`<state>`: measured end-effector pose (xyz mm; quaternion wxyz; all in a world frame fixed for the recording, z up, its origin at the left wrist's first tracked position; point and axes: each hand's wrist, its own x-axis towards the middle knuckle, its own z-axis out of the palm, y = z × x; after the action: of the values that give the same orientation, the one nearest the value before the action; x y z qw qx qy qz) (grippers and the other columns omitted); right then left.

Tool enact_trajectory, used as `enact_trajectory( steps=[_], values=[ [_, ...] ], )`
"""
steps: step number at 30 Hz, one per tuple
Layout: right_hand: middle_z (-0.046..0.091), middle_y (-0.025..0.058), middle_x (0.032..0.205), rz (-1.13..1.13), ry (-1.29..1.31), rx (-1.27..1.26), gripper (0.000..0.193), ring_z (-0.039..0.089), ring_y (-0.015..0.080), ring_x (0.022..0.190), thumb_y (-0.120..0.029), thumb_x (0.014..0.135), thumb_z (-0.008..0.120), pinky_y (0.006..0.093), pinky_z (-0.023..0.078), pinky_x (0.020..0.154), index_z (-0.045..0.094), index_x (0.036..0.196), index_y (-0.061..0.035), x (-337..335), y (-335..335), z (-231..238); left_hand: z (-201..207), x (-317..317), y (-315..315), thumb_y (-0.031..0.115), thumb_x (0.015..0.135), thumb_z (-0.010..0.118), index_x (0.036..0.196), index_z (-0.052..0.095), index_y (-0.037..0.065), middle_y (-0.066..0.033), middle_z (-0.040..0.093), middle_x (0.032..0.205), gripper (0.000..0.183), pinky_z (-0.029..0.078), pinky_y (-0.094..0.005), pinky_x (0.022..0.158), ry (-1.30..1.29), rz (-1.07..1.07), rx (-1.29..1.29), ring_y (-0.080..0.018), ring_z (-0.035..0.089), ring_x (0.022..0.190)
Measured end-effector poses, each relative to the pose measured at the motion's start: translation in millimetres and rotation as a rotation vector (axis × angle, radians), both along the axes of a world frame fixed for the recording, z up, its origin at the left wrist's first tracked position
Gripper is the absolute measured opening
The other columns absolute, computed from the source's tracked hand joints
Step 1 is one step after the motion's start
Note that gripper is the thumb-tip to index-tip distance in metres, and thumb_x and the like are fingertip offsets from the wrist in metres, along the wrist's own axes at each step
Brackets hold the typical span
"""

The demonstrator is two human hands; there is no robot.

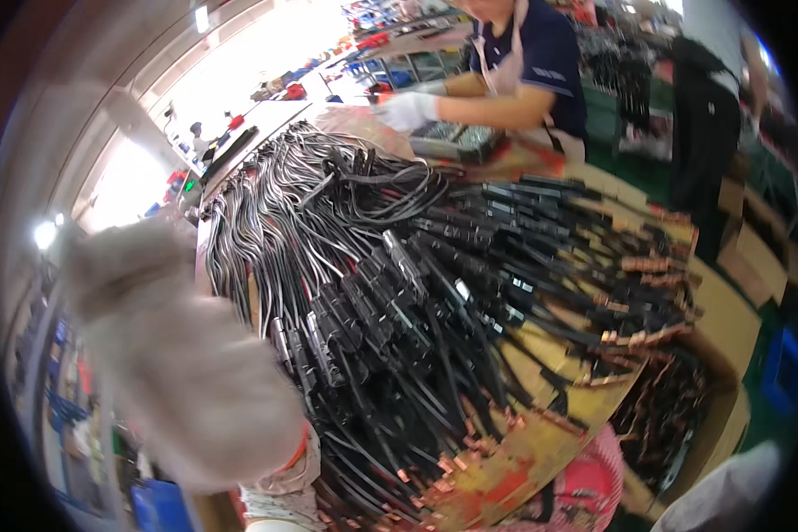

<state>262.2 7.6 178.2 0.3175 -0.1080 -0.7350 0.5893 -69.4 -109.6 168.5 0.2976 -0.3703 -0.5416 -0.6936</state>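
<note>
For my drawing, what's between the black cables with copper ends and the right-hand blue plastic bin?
An open brown cardboard box, in the head view.

The gloved left hand (191, 381) is hovering raised, blurred — its grip unreadable — while the right hand (727, 496) is showing partly, lower right.

So it's 1 head-worn fisheye, the left of 2, looking down and out across the table (541, 448), wearer's blurry left hand (195, 372) super close at 8 o'clock, co-worker (541, 66) farther off toward 1 o'clock.
</note>
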Motion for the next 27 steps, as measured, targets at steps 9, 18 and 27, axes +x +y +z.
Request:
enact_trajectory(
  steps=[9, 18, 27],
  values=[
    [0.062, 0.0184, 0.12, -0.643, -1.277, 0.385, 0.067, 0.062, 0.0368, 0.111, -0.028, 0.084, 0.071, 0.0473, 0.051, 0.093, 0.047, 0.143, -0.0088, 64.8, 101.7, -253.5, -90.5, 14.4, 50.4, 0.011, 0.081, 0.069, 0.099, 0.069, 0.008, -0.0077, 0.066, 0.093, 0.018, 0.049, -0.0371, 0.081, 0.351, -0.445, -1.204, -0.0267, 0.064, 0.087],
    [0.05, 0.0257, 0.132, -0.975, -1.47, -0.067, 0.087, 0.057, 0.0471, 0.118, -0.029, 0.084, 0.072, 0.0507, 0.048, 0.098, 0.025, 0.155, -0.0081, 130.4, 103.7, -360.0, -195.0, 12.7, 87.7, 0.026, 0.075, 0.075, 0.098, 0.063, 0.014, -0.0015, 0.064, 0.089, 0.029, 0.047, -0.0389, 0.083, 0.929, -0.675, -1.465, -0.0233, 0.064, 0.087],
    [0.059, 0.0064, 0.072, -0.857, -0.386, -1.003, 0.021, 0.057, 0.0182, 0.049, -0.018, 0.088, 0.066, 0.0322, 0.051, 0.041, 0.054, 0.102, -0.0074, 128.4, 96.2, -326.4, -194.4, 19.4, 102.1, 0.043, 0.081, 0.074, 0.113, 0.067, 0.021, -0.0021, 0.064, 0.085, 0.04, 0.049, -0.0375, 0.074, 0.716, -0.795, -1.491, -0.0239, 0.068, 0.083]
  ],
)
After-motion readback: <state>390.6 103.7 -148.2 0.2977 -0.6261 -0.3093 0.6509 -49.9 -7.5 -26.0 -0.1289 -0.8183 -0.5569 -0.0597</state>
